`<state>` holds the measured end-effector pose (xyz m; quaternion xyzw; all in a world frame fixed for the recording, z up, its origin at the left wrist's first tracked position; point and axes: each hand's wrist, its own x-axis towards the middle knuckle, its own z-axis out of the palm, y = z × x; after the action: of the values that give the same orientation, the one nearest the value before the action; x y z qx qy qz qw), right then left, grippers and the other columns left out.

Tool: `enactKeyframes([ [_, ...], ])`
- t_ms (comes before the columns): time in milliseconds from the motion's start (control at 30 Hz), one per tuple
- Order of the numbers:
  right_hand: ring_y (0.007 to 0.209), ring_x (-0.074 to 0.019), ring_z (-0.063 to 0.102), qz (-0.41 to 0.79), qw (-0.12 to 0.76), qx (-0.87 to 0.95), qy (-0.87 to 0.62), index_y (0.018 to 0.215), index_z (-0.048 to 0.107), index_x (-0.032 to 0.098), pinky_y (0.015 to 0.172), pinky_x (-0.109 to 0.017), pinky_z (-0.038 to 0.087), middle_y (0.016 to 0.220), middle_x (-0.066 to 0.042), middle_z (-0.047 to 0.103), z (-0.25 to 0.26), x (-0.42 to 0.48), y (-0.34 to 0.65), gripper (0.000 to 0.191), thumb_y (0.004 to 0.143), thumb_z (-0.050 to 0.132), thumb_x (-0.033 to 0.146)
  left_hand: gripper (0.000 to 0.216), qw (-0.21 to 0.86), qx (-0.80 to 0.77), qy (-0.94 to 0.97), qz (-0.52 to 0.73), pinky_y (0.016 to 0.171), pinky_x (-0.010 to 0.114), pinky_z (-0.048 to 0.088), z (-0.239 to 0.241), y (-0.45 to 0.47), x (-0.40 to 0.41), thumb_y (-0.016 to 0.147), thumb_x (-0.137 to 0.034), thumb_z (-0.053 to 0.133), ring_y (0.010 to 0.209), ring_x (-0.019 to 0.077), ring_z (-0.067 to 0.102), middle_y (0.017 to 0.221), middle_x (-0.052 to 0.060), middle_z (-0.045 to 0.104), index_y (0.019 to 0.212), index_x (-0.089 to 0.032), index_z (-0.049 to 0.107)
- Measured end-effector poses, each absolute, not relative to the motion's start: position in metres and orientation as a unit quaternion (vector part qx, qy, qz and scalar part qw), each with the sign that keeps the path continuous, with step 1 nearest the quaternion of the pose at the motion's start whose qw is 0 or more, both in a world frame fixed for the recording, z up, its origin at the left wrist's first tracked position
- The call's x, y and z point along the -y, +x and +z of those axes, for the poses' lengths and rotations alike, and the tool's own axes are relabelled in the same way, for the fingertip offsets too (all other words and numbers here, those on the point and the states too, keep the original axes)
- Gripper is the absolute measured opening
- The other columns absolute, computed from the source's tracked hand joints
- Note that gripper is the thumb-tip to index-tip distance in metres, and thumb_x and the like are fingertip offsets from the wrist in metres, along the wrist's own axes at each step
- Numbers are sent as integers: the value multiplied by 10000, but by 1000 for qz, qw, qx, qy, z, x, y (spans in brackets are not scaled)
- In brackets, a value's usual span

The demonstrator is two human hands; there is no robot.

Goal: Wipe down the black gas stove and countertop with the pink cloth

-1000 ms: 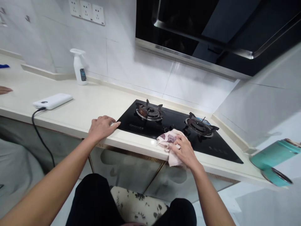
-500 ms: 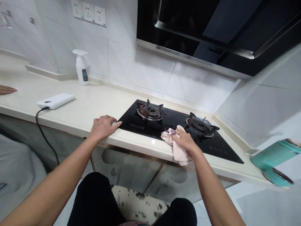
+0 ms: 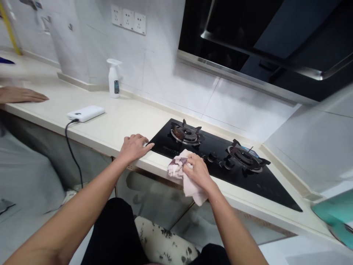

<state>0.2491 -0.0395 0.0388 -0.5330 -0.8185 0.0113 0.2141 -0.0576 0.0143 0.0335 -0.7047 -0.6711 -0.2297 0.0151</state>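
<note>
Apparent wiping: right hand (image 3: 197, 169) pinching a crumpled pale-pink cloth (image 3: 191, 187) along the glossy black hob (image 3: 266, 186)'s front edge; left hand (image 3: 134, 148), thumb spread, on the cream tabletop (image 3: 121, 123). Further strokes would need firm bunching.

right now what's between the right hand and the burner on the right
In the head view, at least two black knobs on the glass cooktop lie between the right hand, which holds the cloth, and that burner.
</note>
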Motion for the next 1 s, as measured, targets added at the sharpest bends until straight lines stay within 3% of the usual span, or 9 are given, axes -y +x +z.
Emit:
enactKeyframes([
  [100,1101,-234,617,-19,198,770,-606,934,720,190,955,-321,430,1157,-112,703,52,-2,235,203,967,534,264,572,6,666,-707,-239,1104,544,374,34,-58,-10,966,-647,439,1267,382,575,1318,148,709,1111,-217,788],
  [200,1170,-338,605,-41,209,716,-665,1182,677,80,999,-434,424,1242,-252,667,57,-30,244,379,1023,459,347,549,-3,661,-705,-255,1109,539,374,33,-58,-7,977,-635,444,1272,372,570,1306,139,717,1103,-226,787],
  [333,1241,-375,597,-38,150,719,-677,1387,579,101,1058,-480,401,1318,-247,663,47,-26,251,632,999,513,596,530,-7,648,-706,-285,1111,534,369,30,-54,-5,991,-628,454,1265,376,569,1266,129,733,1106,-234,789],
  [467,1294,-339,570,-29,136,814,-565,1370,607,211,1097,-447,380,1397,-160,648,39,-1,218,542,980,540,583,507,-24,650,-694,-308,1116,532,359,29,-50,-5,1011,-603,452,1259,377,565,1273,129,729,1119,-239,788],
  [600,1275,-299,571,5,162,885,-436,1319,623,209,1080,-407,390,1360,-132,671,41,-16,162,428,994,528,471,464,-21,644,-693,-323,1105,512,365,29,-52,-4,1050,-482,419,1240,353,584,1303,143,707,1189,-206,765],
  [833,1236,-288,598,6,138,861,-489,1323,618,170,1043,-395,405,1348,-149,682,54,-109,110,422,1030,479,439,538,3,640,-680,-357,1073,498,394,20,-59,-3,1102,-524,331,1276,339,578,1355,131,684,1483,-241,584],
  [1000,1306,-321,558,-5,137,850,-508,1384,617,198,1117,-468,360,1417,-166,636,50,-147,94,462,1034,476,465,513,15,633,-682,-365,1093,497,397,13,-62,-7,1099,-536,339,1311,331,569,1387,133,665,1455,-269,594],
])
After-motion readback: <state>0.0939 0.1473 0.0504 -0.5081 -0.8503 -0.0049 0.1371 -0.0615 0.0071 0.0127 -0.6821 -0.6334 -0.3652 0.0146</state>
